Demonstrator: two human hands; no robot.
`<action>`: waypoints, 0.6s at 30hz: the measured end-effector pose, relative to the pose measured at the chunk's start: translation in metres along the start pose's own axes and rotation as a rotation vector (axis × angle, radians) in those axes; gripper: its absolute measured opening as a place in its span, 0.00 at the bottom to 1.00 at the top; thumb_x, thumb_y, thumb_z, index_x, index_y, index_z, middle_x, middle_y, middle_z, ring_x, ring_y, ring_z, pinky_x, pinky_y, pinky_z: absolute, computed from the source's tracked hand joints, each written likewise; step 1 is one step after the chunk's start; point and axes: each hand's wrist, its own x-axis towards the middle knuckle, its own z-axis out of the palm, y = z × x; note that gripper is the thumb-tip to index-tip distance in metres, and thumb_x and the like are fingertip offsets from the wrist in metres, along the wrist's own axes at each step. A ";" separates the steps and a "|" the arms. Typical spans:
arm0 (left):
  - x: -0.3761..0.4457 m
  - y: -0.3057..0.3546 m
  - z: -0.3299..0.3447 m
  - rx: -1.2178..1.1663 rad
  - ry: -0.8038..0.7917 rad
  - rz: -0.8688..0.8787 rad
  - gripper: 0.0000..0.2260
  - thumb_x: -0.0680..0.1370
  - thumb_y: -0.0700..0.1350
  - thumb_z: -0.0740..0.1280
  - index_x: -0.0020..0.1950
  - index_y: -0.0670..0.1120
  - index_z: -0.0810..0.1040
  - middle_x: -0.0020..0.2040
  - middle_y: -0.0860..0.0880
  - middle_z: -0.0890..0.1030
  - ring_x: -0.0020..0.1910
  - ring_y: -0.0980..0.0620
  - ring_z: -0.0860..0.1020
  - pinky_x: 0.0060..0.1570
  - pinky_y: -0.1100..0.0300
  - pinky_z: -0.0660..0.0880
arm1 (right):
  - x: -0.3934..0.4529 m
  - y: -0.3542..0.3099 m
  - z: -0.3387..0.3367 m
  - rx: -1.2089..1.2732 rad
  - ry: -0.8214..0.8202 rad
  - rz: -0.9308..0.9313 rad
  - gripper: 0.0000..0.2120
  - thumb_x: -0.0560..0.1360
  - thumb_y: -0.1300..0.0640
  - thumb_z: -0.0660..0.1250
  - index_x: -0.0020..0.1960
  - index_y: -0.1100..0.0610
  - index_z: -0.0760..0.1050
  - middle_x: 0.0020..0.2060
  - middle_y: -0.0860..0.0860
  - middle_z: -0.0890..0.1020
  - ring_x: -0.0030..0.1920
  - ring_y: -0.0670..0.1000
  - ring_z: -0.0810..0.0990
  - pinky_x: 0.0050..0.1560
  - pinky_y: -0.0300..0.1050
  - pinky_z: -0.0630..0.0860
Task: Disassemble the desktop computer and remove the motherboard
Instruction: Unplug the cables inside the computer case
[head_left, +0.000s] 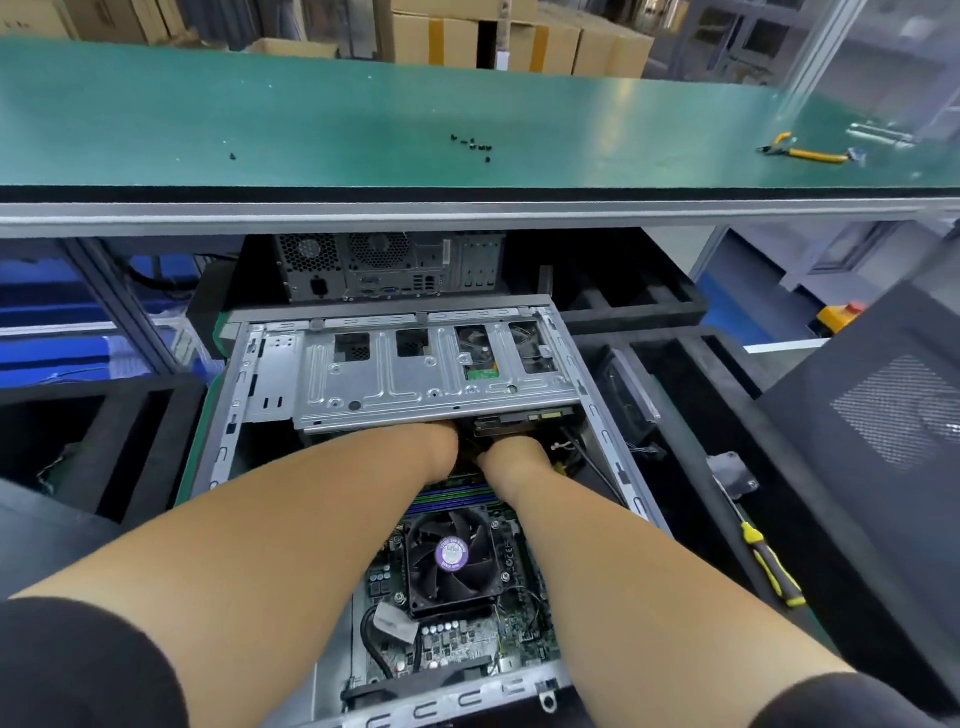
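The computer case (613, 431) is bare sheet metal, matt grey, with stamped ribs; its drive cage (405, 384) is the same dull silver steel, smooth and pressed into grooves. The motherboard (452, 644) is dark green circuit board with small shiny metal capacitors, and the cooler fan (451, 558) on it is black plastic, faintly glossy, with a purple paper sticker. The desk (363, 114) wears a green rubbery mat, smooth with a soft sheen, edged in brushed aluminium. The screwdriver (774, 569) has a yellow-and-black plastic handle. The side panel (883, 415) is matt black perforated metal. Cardboard boxes (483, 36) look rough and brown
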 end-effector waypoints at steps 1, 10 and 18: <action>0.004 0.001 0.000 -0.034 -0.004 -0.027 0.11 0.80 0.40 0.58 0.38 0.47 0.66 0.37 0.50 0.65 0.43 0.51 0.68 0.49 0.60 0.67 | -0.001 -0.001 -0.001 0.008 -0.003 -0.013 0.17 0.82 0.58 0.55 0.67 0.62 0.73 0.64 0.58 0.76 0.65 0.58 0.74 0.60 0.45 0.70; 0.012 -0.012 0.003 -0.224 -0.011 0.053 0.16 0.80 0.44 0.61 0.68 0.47 0.70 0.64 0.45 0.74 0.57 0.47 0.73 0.54 0.59 0.66 | -0.002 -0.006 -0.004 -0.248 -0.048 -0.085 0.19 0.80 0.66 0.57 0.69 0.58 0.71 0.62 0.55 0.76 0.58 0.59 0.77 0.46 0.47 0.73; 0.012 -0.016 0.008 -0.127 0.066 0.110 0.14 0.77 0.43 0.63 0.63 0.47 0.71 0.58 0.45 0.76 0.46 0.49 0.70 0.48 0.58 0.66 | 0.000 -0.006 -0.004 -0.372 -0.062 -0.142 0.21 0.78 0.67 0.58 0.70 0.57 0.70 0.61 0.55 0.76 0.54 0.58 0.76 0.43 0.46 0.71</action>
